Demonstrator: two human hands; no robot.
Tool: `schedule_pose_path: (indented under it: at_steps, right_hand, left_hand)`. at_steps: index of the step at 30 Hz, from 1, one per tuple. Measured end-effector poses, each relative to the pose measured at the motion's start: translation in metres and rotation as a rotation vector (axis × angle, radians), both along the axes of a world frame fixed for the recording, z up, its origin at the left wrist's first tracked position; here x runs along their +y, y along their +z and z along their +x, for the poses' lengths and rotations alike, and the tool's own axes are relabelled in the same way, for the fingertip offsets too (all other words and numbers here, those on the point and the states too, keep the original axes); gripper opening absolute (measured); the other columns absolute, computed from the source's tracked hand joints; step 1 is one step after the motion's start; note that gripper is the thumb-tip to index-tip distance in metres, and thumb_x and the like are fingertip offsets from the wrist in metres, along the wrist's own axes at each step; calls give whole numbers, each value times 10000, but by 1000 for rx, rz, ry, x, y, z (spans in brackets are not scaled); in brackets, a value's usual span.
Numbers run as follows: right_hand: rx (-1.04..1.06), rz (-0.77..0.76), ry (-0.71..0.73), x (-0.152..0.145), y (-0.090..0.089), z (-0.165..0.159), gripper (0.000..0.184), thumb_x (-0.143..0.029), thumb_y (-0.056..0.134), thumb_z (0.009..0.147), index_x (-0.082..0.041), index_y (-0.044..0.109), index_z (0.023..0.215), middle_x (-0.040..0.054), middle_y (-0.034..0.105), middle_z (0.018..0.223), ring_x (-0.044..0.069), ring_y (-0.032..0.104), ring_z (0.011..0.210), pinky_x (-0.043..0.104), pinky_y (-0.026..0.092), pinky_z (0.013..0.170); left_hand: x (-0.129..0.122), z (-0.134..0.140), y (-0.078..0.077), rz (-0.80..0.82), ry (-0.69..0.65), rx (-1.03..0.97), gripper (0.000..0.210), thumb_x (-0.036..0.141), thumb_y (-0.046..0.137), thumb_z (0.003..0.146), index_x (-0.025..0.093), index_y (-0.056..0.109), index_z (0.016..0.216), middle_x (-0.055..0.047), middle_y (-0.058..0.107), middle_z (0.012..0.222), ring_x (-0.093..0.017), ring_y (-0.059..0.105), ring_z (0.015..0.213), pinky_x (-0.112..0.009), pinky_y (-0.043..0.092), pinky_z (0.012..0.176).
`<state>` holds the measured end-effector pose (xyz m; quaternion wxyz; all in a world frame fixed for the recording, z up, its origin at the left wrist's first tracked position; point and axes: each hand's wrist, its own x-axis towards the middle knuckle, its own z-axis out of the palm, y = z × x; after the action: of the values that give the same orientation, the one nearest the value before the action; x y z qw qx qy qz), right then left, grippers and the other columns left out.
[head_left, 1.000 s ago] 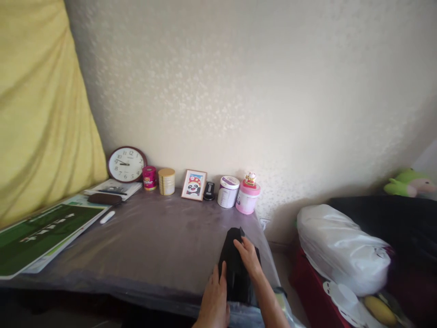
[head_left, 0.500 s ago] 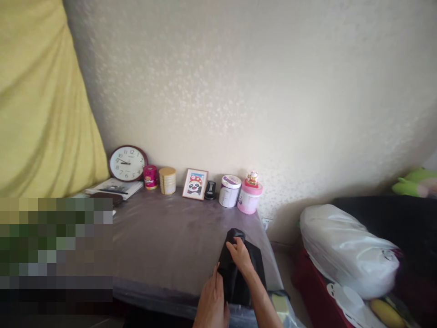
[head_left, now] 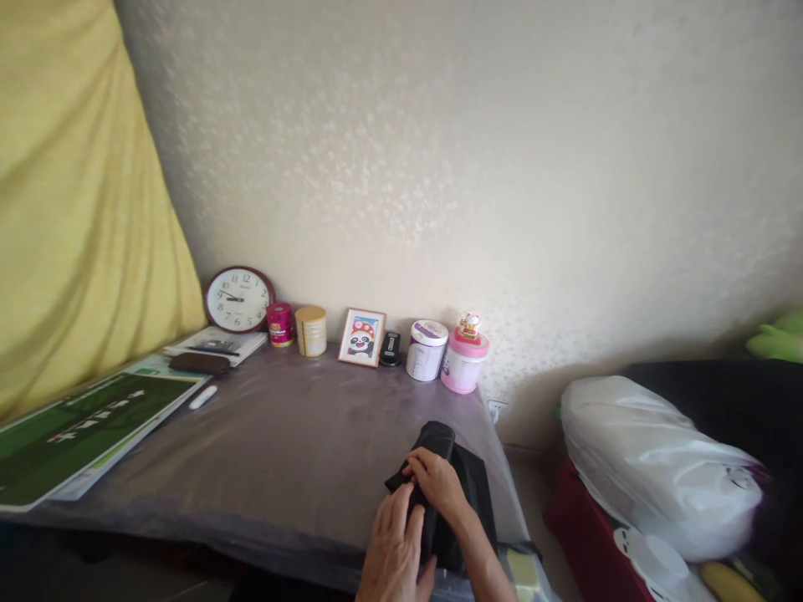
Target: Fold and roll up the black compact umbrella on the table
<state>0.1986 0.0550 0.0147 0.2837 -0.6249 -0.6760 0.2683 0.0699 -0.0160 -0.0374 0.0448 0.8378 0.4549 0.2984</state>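
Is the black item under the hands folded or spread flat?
Partly folded: the black item is bunched up at left, flatter at right, with the left hand and right hand on it.

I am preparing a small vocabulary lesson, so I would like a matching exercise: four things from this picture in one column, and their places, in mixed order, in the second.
Things:
1. black item
2. round clock
3. figurine
4. white plastic bag

Places:
A. on top of the tub with the pink lid
B. off the table, on the right side of the picture
C. under the left hand and the right hand
D. at the back of the table, beside the yellow curtain

Right pairs: 1-C, 2-D, 3-A, 4-B
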Motion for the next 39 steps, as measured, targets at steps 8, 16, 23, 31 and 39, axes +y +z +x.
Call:
schedule_pose_path:
  at_steps: [8, 16, 23, 31, 39]
  right_hand:
    - [-110, 10, 60, -4, 4, -1, 267, -242, 380, 871, -224, 638, 804, -15, 720, 783, 105, 635, 651, 179, 398, 595]
    - [-177, 67, 78, -11, 5, -2, 277, -219, 389, 874, -238, 659, 934, 7, 712, 827, 136, 650, 802, 200, 430, 724]
    - [-172, 305, 239, -23, -4, 12, 269, -247, 407, 901, -248, 676, 899, 9, 703, 899, 169, 540, 1070, 323, 320, 992]
    - [-245, 265, 134, 39, -11, 34, 322, -272, 402, 893, -228, 672, 722, 27, 704, 828, 179, 523, 1102, 387, 197, 1064]
    - [-122, 221, -305, 57, -17, 77, 350, -323, 349, 866, -167, 648, 958, 108, 678, 1015, 214, 608, 959, 316, 416, 875]
  left_hand:
    - [3, 2, 1, -36, 41, 46, 285, 234, 546, 728, 178, 547, 1007, -99, 580, 1007, -240, 592, 903, -379, 512, 797]
    - [13, 13, -20, -259, -33, 53, 746, 236, 535, 678, 88, 265, 1359, -232, 277, 1423, -322, 373, 1266, -415, 419, 970]
    - [13, 28, -47, -329, 23, 65, 808, 119, 493, 618, 76, 230, 1381, -202, 247, 1445, -309, 310, 1304, -445, 352, 1026]
    - [14, 28, -37, -463, 71, 92, 882, 93, 496, 591, 85, 152, 1402, -169, 263, 1446, -292, 340, 1291, -383, 344, 1031]
    - [6, 24, -11, -479, 65, 108, 819, 109, 458, 676, 91, 94, 1409, -165, 223, 1463, -262, 320, 1306, -350, 347, 1027]
